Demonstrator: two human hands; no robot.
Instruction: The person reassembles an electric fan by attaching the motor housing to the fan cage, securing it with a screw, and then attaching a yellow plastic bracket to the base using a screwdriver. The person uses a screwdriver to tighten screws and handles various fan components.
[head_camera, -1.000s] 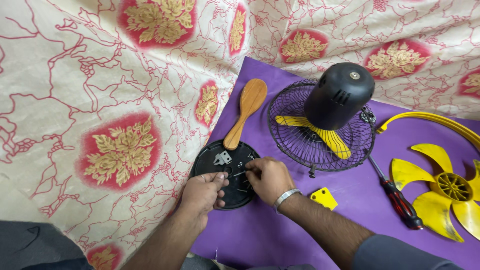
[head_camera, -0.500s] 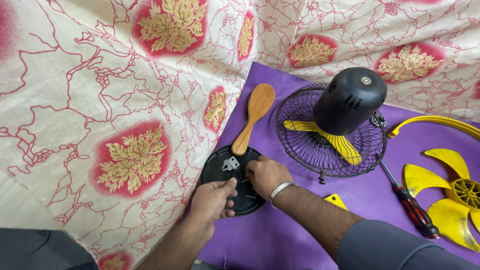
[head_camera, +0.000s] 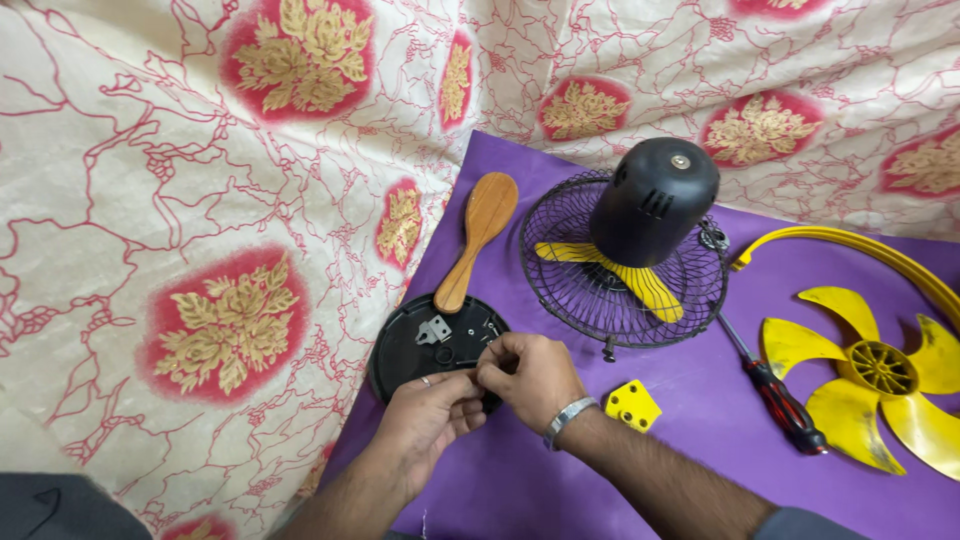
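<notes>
— Over the black round plate (head_camera: 405, 352), at about six o'clock in the head view, I have both hands together. What do you read on them?

— Your left hand (head_camera: 430, 418) sits at the plate's near rim, fingers curled in toward the right hand, a ring on one finger. Your right hand (head_camera: 525, 372) wears a metal bracelet and has its fingertips pinched together with the left's, over the plate's near edge. Something small seems to be between them, but I cannot tell what it is.

— And on the plate itself?

— A small grey metal bracket (head_camera: 434, 330) lies on it, and a few tiny screws (head_camera: 488, 328) at its three o'clock side. The wooden brush (head_camera: 474, 234) rests its handle tip on the plate's twelve o'clock rim.

— What lies at three o'clock of my hands?

— A small yellow block (head_camera: 632, 404) just beside your right wrist on the purple surface (head_camera: 690, 440). Farther out, a red-handled screwdriver (head_camera: 775, 397), then the yellow fan blade (head_camera: 880, 375). At one o'clock the black wire guard (head_camera: 560, 280) lies with the black motor housing (head_camera: 655, 200) standing on it. The patterned cloth (head_camera: 200, 200) covers everything at nine o'clock.
</notes>
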